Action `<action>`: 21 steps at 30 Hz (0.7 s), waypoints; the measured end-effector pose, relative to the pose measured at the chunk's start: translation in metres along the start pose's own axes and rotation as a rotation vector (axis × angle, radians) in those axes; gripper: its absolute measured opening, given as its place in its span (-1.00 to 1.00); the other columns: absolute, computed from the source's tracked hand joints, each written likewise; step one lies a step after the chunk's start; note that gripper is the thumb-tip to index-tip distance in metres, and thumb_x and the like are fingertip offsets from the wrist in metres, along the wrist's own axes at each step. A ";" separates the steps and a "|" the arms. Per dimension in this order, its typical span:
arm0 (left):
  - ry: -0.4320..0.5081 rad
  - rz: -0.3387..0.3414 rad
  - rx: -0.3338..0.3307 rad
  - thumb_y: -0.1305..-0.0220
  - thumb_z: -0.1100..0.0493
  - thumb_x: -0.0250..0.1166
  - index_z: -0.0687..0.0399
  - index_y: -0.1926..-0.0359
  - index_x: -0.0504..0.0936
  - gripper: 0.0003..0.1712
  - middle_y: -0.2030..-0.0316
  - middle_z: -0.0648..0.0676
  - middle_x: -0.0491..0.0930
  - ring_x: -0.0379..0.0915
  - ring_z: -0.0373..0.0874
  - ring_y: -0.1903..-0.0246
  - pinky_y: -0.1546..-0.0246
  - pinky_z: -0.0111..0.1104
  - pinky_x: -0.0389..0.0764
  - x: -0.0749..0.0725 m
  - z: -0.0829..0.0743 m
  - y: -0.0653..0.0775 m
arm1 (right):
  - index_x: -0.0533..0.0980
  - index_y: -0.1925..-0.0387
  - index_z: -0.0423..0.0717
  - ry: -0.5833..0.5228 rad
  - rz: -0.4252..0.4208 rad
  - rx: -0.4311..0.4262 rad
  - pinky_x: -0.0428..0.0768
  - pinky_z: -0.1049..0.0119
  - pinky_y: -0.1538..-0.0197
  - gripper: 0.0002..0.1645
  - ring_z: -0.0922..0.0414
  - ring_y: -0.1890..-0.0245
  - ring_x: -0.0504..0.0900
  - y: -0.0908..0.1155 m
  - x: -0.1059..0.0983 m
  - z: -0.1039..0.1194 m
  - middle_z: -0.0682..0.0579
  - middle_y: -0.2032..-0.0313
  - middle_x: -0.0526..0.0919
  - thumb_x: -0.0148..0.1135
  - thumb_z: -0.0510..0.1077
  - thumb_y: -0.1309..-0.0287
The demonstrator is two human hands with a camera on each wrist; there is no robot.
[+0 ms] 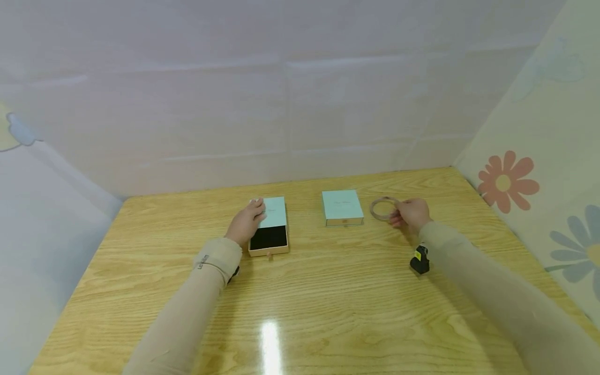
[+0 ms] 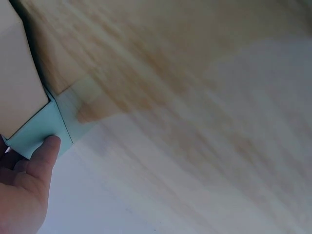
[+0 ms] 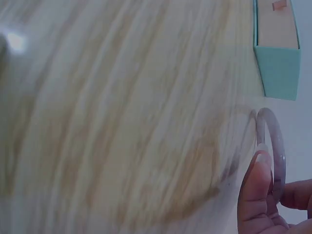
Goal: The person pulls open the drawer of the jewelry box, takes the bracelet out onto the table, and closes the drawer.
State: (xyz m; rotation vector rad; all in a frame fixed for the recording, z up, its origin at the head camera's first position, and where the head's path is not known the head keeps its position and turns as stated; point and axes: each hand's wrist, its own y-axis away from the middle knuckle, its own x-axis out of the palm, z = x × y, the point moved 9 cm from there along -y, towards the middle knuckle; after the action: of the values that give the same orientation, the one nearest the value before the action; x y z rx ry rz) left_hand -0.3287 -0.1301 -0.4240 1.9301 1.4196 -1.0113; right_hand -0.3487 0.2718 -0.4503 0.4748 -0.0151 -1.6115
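Observation:
My left hand (image 1: 245, 225) grips the pale teal sleeve of a small drawer gift box (image 1: 276, 211) from its left side. In the left wrist view the thumb lies against the sleeve's side wall (image 2: 34, 129). The box's peach-edged drawer (image 1: 269, 251) is slid partway out toward me, showing a black lining with nothing visible on it. To the right, my right hand (image 1: 413, 213) pinches a greyish-pink bangle (image 3: 279, 146) between thumb and fingers. The bangle's loop stands out to the left of that hand, close over the table.
A second teal drawer box (image 1: 342, 204), closed, stands between the hands with its peach front facing me. The wooden table (image 1: 319, 302) meets a pale wall covering (image 1: 234, 125) at the back. A flower-printed panel (image 1: 553, 208) borders the right side.

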 end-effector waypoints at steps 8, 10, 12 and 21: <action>-0.002 0.004 -0.012 -0.52 0.23 -0.01 0.33 -0.44 0.15 -0.44 -0.46 0.25 0.03 -0.18 0.13 -0.46 -0.47 -0.07 0.04 0.001 0.001 0.002 | 0.41 0.15 -0.62 0.271 0.029 -0.067 0.66 0.41 0.62 -0.64 0.26 0.74 0.56 -0.012 -0.004 -0.001 0.01 0.69 0.58 -0.07 -0.26 -0.42; -0.004 0.001 -0.006 -0.52 0.23 0.00 0.33 -0.43 0.15 -0.44 -0.45 0.25 0.04 -0.17 0.13 -0.46 -0.46 -0.06 0.06 0.001 0.001 0.002 | 0.41 0.19 -0.58 0.296 0.040 -0.061 0.65 0.42 0.64 -0.67 0.26 0.74 0.55 -0.013 -0.003 -0.002 0.00 0.70 0.57 -0.07 -0.26 -0.42; -0.003 0.000 -0.003 -0.52 0.23 0.00 0.34 -0.43 0.16 -0.44 -0.45 0.26 0.05 -0.17 0.14 -0.46 -0.46 -0.05 0.06 0.001 0.000 0.003 | 0.40 0.21 -0.56 0.315 0.047 -0.052 0.64 0.42 0.64 -0.71 0.26 0.74 0.55 -0.014 -0.003 -0.003 -0.01 0.69 0.57 -0.05 -0.28 -0.39; 0.006 -0.004 0.013 -0.52 0.25 0.00 0.37 -0.42 0.15 -0.44 -0.44 0.30 0.05 -0.16 0.17 -0.45 -0.46 -0.06 0.06 -0.001 -0.002 0.002 | 0.38 0.18 -0.55 0.348 0.050 -0.028 0.65 0.41 0.63 -0.75 0.25 0.73 0.55 -0.019 -0.005 -0.007 -0.01 0.66 0.57 -0.03 -0.32 -0.31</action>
State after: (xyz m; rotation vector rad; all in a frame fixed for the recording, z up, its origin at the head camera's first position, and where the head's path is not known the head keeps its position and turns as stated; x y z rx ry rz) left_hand -0.3266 -0.1297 -0.4225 1.9421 1.4238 -1.0198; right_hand -0.3646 0.2806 -0.4607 0.7219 0.2551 -1.4607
